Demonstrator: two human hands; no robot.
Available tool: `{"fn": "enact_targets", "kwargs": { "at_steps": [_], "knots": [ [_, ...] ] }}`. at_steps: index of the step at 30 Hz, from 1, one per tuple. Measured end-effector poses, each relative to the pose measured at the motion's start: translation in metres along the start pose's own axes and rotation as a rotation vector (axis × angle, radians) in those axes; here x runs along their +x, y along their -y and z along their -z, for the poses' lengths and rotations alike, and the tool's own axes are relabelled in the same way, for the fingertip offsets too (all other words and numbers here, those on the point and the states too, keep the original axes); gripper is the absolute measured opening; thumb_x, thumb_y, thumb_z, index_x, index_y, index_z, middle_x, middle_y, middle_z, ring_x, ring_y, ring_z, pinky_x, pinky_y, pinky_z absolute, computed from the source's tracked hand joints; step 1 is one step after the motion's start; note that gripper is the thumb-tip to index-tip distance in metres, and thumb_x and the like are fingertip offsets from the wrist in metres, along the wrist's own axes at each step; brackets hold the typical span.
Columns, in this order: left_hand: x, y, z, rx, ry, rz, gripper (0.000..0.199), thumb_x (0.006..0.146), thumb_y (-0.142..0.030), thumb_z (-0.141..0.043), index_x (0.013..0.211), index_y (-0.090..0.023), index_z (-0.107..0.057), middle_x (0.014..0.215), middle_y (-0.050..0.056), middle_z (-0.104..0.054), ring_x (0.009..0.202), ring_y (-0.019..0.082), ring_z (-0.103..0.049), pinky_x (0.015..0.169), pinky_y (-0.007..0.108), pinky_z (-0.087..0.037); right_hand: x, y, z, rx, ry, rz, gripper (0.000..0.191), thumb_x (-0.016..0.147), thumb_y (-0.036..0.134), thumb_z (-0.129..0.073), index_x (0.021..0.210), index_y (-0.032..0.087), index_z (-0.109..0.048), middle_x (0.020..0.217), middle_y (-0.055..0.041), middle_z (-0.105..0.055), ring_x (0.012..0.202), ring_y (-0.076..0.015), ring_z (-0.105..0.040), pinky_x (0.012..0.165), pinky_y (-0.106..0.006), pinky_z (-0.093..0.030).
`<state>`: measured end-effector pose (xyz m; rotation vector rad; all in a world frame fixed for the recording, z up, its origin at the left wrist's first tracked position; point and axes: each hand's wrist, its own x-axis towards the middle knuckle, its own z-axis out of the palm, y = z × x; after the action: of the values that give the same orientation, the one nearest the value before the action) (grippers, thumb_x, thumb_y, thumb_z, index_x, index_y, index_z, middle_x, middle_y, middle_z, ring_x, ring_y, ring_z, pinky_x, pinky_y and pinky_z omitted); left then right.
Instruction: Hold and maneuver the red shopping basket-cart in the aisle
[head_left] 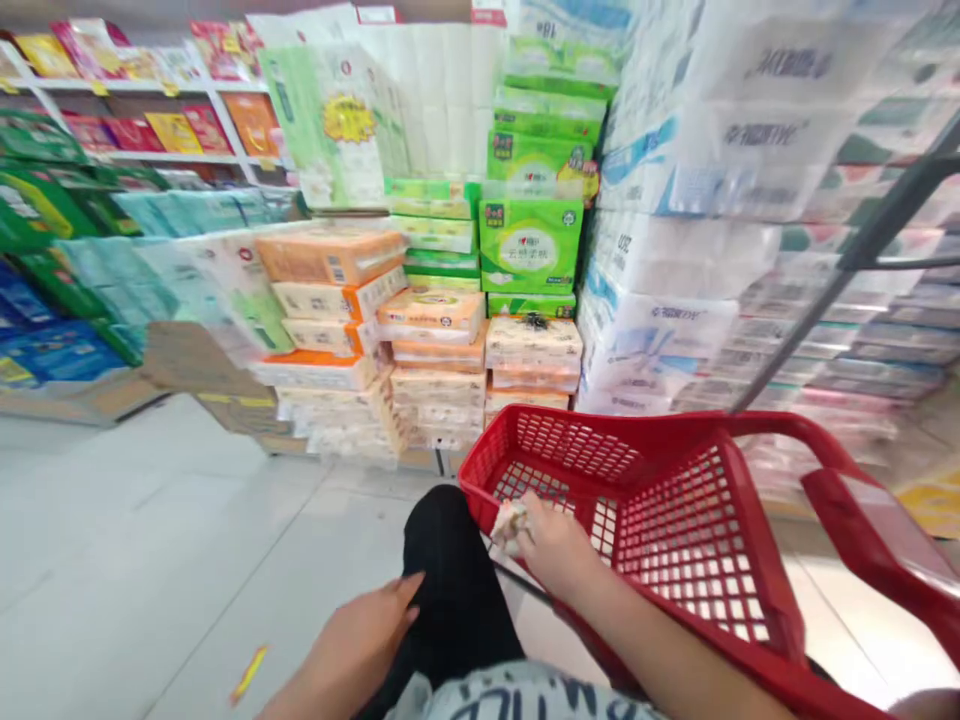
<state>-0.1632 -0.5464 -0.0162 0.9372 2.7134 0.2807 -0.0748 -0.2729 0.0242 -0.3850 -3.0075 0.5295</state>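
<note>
1. Left hand [379, 620] is held to the left of the red cart [589, 425], its fingers loosely spread; nothing is seen gripped by it. Since the cart is not steadied by this hand, a sudden roll might not be checked from that side.

2. Orange-topped tissue packs [431, 315] are piled beyond the cart, towards its left end. Packs could be knocked askew if the pile were nudged by the basket; no restraint is seen around them.

3. One black-clad knee [439, 530] is placed just beside the cart's left end; whether the two are touching cannot be told. It could be bumped if the cart were shifted leftward.

4. A small whitish item [507, 525] is held at the cart's left end, by the near rim. It is too blurred to be identified, and might be dropped outside the basket if the grasp were loosened there.

5. Right hand [551, 540] is curled around that item, its fingers drawn in, near the same rim. Knuckles could be scraped on the cart's edge if the hand were moved carelessly.

6. White-and-blue packs [660, 350] are stacked high behind the cart; the column could be toppled by a hard knock.

7. The handle [892, 540], at the cart's right end, is gripped by neither hand, so drifting might be noticed late.
</note>
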Motion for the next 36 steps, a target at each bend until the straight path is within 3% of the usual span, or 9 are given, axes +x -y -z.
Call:
{"fn": "enact_targets", "kwargs": {
  "at_steps": [4, 8, 13, 20, 23, 25, 28, 33, 36],
  "knots": [
    [0.079, -0.049, 0.016, -0.179, -0.391, -0.333, 0.048, 0.095, -0.040, -0.032, 0.138, -0.023, -0.046, 0.142, 0.008, -0.050, 0.130, 0.020, -0.046, 0.109, 0.040, -0.038, 0.007, 0.023, -0.008, -0.025, -0.017, -0.037, 0.022, 0.088, 0.023, -0.043, 0.109, 0.019, -0.048, 0.094, -0.0083, -0.066, 0.083, -0.0223, -0.066, 0.068, -0.028, -0.043],
    [0.116, -0.053, 0.006, -0.267, -0.398, -0.408, 0.050, 0.098, -0.030, -0.015, 0.134, -0.023, -0.050, 0.120, 0.005, -0.066, 0.115, 0.017, -0.057, 0.107, 0.043, -0.037, 0.010, 0.044, -0.021, -0.042, -0.024, -0.006, 0.023, 0.086, 0.024, -0.048, 0.109, 0.019, -0.048, 0.095, -0.0087, -0.065, 0.080, -0.0211, -0.065, 0.068, -0.028, -0.045],
    [0.109, -0.034, 0.002, -0.103, -0.368, -0.432, 0.040, 0.096, -0.032, -0.029, 0.096, -0.025, -0.069, 0.088, 0.005, -0.070, 0.087, 0.021, -0.059, 0.087, 0.040, -0.041, 0.008, 0.050, -0.028, -0.073, -0.082, 0.100, 0.026, 0.085, 0.028, -0.053, 0.109, 0.019, -0.050, 0.097, -0.0067, -0.065, 0.081, -0.0204, -0.064, 0.071, -0.029, -0.047],
    [0.117, -0.053, 0.001, 0.022, -0.434, -0.393, 0.048, 0.098, -0.041, -0.025, 0.084, -0.021, -0.066, 0.081, 0.005, -0.069, 0.081, 0.022, -0.060, 0.081, 0.038, -0.037, -0.035, 0.002, 0.005, -0.213, -0.526, 0.421, 0.021, 0.089, 0.025, -0.054, 0.109, 0.019, -0.057, 0.112, -0.0081, -0.061, 0.106, -0.0208, -0.053, 0.090, -0.035, -0.042],
    [0.121, -0.066, -0.001, 0.088, -0.465, -0.381, 0.050, 0.098, -0.044, -0.025, 0.079, -0.019, -0.065, 0.078, 0.006, -0.068, 0.080, 0.022, -0.060, 0.080, 0.037, -0.036, -0.053, -0.029, -0.007, -0.414, -0.598, 0.715, 0.018, 0.095, 0.021, -0.046, 0.105, 0.019, -0.061, 0.104, -0.0062, -0.064, 0.096, -0.0165, -0.056, 0.083, -0.032, -0.042],
    [0.122, -0.072, -0.001, 0.095, -0.463, -0.383, 0.052, 0.098, -0.044, -0.024, 0.078, -0.019, -0.065, 0.076, 0.006, -0.068, 0.080, 0.022, -0.060, 0.079, 0.037, -0.036, -0.057, -0.045, -0.024, -0.457, -0.607, 0.777, 0.021, 0.096, 0.018, -0.042, 0.092, 0.016, -0.063, 0.090, -0.0051, -0.065, 0.078, -0.0135, -0.055, 0.067, -0.029, -0.040],
    [0.124, -0.078, -0.002, 0.125, -0.464, -0.373, 0.054, 0.098, -0.044, -0.022, 0.079, -0.019, -0.066, 0.077, 0.006, -0.069, 0.081, 0.022, -0.061, 0.078, 0.037, -0.035, -0.055, -0.057, -0.044, -0.458, -0.579, 0.711, 0.027, 0.096, 0.013, -0.039, 0.083, 0.015, -0.063, 0.078, -0.0048, -0.063, 0.070, -0.0134, -0.054, 0.062, -0.030, -0.038],
    [0.128, -0.082, -0.002, 0.182, -0.471, -0.350, 0.055, 0.098, -0.043, -0.021, 0.081, -0.018, -0.067, 0.079, 0.008, -0.069, 0.083, 0.024, -0.061, 0.076, 0.037, -0.034, -0.059, -0.069, -0.057, -0.440, -0.588, 0.635, 0.022, 0.097, 0.018, -0.043, 0.102, 0.014, -0.064, 0.100, -0.0083, -0.067, 0.087, -0.0162, -0.058, 0.076, -0.030, -0.045],
    [0.131, -0.083, -0.004, 0.192, -0.482, -0.345, 0.055, 0.098, -0.042, -0.021, 0.082, -0.017, -0.067, 0.078, 0.008, -0.069, 0.081, 0.024, -0.061, 0.074, 0.038, -0.034, -0.063, -0.079, -0.065, -0.486, -0.517, 0.611, 0.020, 0.097, 0.022, -0.046, 0.102, 0.015, -0.064, 0.093, -0.0063, -0.067, 0.088, -0.0171, -0.059, 0.079, -0.031, -0.047]
  ]
}}
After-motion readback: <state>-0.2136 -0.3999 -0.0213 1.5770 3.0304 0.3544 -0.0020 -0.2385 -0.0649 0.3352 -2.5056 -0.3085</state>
